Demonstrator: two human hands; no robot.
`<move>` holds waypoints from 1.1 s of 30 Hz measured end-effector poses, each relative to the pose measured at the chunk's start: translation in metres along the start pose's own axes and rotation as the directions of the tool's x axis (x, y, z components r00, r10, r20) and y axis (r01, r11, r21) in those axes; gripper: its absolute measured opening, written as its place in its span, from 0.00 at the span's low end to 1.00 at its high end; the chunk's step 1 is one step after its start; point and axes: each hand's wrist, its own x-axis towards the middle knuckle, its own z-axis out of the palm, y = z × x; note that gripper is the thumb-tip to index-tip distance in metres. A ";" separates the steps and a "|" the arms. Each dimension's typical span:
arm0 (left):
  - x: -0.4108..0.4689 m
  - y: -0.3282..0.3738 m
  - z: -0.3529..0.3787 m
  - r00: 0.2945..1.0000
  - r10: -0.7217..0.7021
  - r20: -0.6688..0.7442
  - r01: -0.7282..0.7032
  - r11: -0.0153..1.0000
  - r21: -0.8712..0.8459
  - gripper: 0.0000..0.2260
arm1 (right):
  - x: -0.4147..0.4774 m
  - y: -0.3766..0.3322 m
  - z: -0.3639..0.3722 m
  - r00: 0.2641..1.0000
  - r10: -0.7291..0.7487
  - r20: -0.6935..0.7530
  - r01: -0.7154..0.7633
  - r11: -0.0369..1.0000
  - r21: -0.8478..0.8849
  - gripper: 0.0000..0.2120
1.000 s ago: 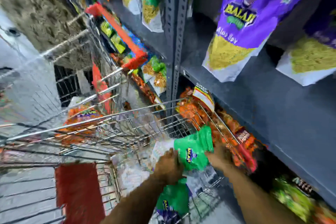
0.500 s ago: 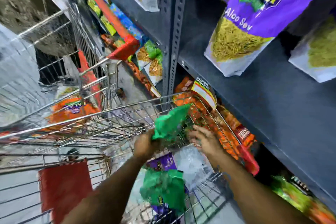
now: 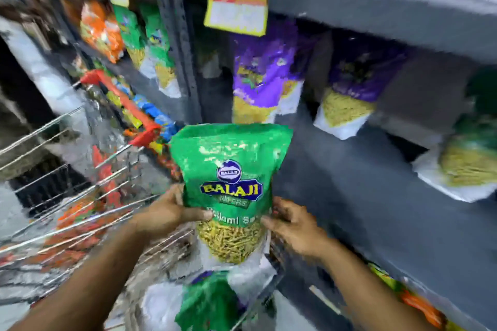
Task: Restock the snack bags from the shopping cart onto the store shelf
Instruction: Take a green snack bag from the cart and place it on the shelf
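1. The left hand (image 3: 172, 212), low and centre-left in the frame, grips the left edge of a green plastic snack bag (image 3: 231, 183) printed with a blue and yellow logo. Its thumb lies across the front and the fingers curl behind.

2. The right hand (image 3: 293, 223), low and centre-right, clasps the bag's right edge, fingers bent around it and the thumb pressing near the clear window. Both hands are closed on the same bag.

3. The bag sits between the two hands, upright, label facing the camera, in the middle of the frame. A hold low on both sides probably keeps the soft, loosely filled pouch from folding and leaves its base free to be set down squarely.

4. It hangs above the silver wire shopping cart (image 3: 80, 196) with its red handle, which fills the lower left. Another green bag (image 3: 209, 301) lies in the cart directly below, so stock remains to be moved.

5. The dark grey metal shelf (image 3: 363, 196) runs across the right of the frame, its bare surface just beyond the held bag. This looks like the likely landing spot.

6. Purple pouches with yellow contents (image 3: 263, 72) stand upright along the back of that shelf, upper centre and right. A yellow price tag (image 3: 236, 12) hangs from the shelf edge above. The frame is blurred, so the small print is unreadable.
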 end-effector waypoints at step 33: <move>0.095 0.012 0.530 0.881 0.090 0.464 -0.022 0.989 -0.149 0.15 | -0.359 0.067 -0.295 0.460 -0.142 -0.876 0.369 0.928 0.044 0.15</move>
